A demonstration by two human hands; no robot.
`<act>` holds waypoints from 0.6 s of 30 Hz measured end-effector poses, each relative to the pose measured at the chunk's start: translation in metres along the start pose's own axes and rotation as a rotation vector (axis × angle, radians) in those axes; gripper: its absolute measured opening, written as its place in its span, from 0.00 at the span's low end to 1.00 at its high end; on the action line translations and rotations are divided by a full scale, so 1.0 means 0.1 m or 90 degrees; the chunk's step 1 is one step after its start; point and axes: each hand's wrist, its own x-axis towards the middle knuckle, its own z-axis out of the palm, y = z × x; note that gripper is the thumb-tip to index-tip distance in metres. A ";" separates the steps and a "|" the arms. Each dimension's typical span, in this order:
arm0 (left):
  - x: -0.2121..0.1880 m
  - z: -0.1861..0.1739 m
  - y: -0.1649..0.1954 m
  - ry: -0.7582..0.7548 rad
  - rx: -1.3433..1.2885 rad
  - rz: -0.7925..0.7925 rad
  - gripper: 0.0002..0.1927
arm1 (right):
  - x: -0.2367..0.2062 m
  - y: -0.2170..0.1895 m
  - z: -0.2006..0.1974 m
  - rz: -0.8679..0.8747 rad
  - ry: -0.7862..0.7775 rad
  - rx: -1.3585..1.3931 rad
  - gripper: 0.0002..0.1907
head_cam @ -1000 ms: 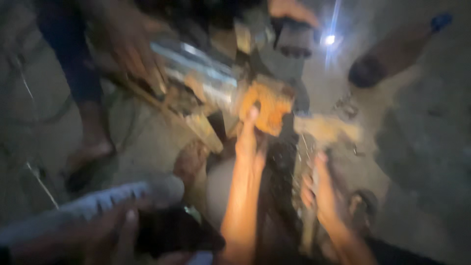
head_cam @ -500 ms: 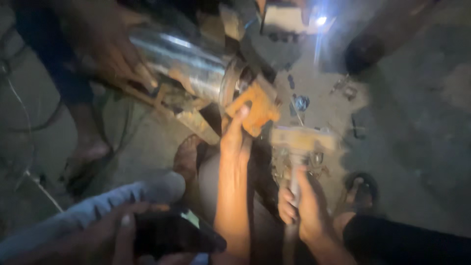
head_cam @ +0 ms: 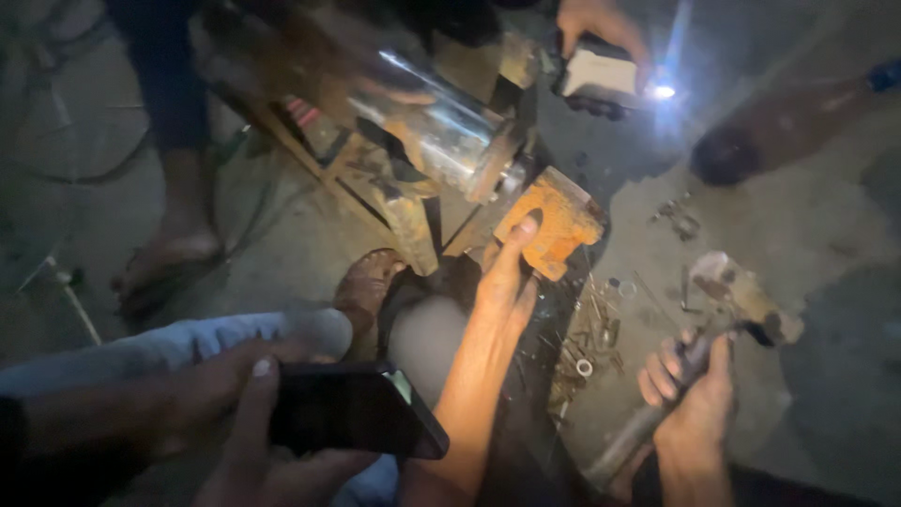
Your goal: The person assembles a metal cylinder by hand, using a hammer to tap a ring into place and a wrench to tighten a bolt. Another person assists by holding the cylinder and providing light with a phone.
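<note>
Head view: hammer (head_cam: 741, 299) head blurred.

rusty orange bracket (head_cam: 554, 225), shiny silver cylinder (head_cam: 441, 131), black phone (head_cam: 352, 410), pale blue sleeve (head_cam: 178, 343), grey-brown hammer head (head_cam: 746, 296)
</note>
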 end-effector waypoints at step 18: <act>0.15 0.23 0.21 -0.042 -0.013 0.074 0.36 | 0.21 0.22 -0.39 0.013 -0.035 -0.028 0.22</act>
